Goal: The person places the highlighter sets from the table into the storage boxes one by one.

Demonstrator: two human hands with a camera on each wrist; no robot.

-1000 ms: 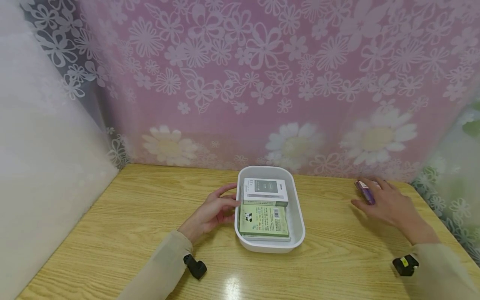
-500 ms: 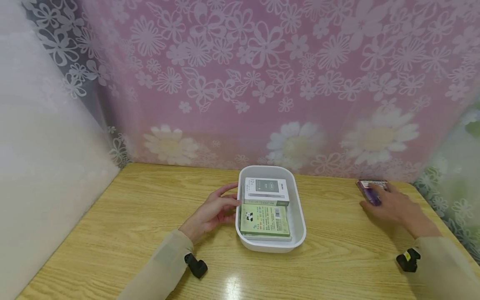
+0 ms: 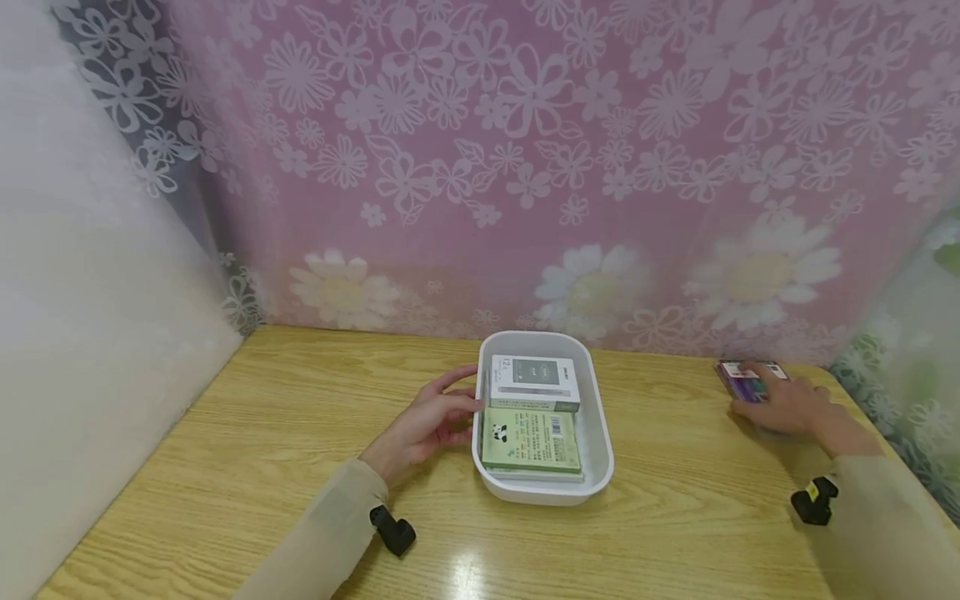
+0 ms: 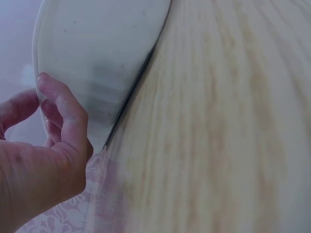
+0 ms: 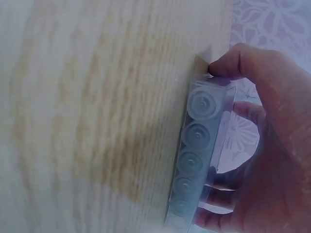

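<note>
At the middle of the table stands a white plastic bin (image 3: 602, 442), holding a white box (image 3: 534, 373) and a green panda-print box (image 3: 529, 440) on a pale flat item. My left hand (image 3: 416, 429) holds the bin's left side; in the left wrist view, thumb and fingertips meet at its rim. At the far right, my right hand (image 3: 795, 410) grips a flat case (image 3: 738, 387) with purple print. Its clear end (image 5: 194, 145) shows a row of round, pen-like ends in the right wrist view. Thumb and fingers span the case, and the palm hides part of it.
The wooden table (image 3: 300, 500) backs onto a pink flowered curtain (image 3: 465, 208). A pale sheet (image 3: 112, 292) rises along the left side, and a green-patterned cloth (image 3: 900, 417) hangs past the right edge.
My right hand has shifted right along the case, leaving more of its printed top showing. My left hand and the bin have stayed in place.
</note>
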